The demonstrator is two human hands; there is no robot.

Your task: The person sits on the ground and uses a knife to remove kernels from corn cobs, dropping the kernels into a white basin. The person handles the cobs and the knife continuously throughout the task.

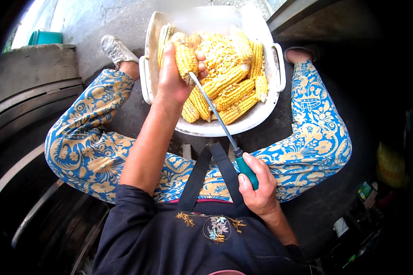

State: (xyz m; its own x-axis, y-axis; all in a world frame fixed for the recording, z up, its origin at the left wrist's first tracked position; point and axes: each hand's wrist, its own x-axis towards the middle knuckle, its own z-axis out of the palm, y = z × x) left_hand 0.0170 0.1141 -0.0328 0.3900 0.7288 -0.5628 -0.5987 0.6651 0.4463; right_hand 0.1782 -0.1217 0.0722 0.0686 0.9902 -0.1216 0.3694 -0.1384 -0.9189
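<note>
My left hand (175,77) grips an ear of dried corn (186,58) over the left part of a white plastic tub (227,129). In my right hand (260,185) is a screwdriver (215,111) with a green handle and a long metal shaft. The shaft's far end meets the lower end of the held ear; whether it goes into the kernels cannot be told. Loose yellow kernels (217,51) lie in the tub, with several more corn ears (235,94) on and beside them. Another ear (165,37) leans against the tub's left wall.
The tub stands on a dark floor between my spread legs, its side handles (281,67) sticking out. A low concrete wall (34,65) with a teal container (45,37) is at the left. Small items, among them a white cup-like container (340,227), lie at lower right.
</note>
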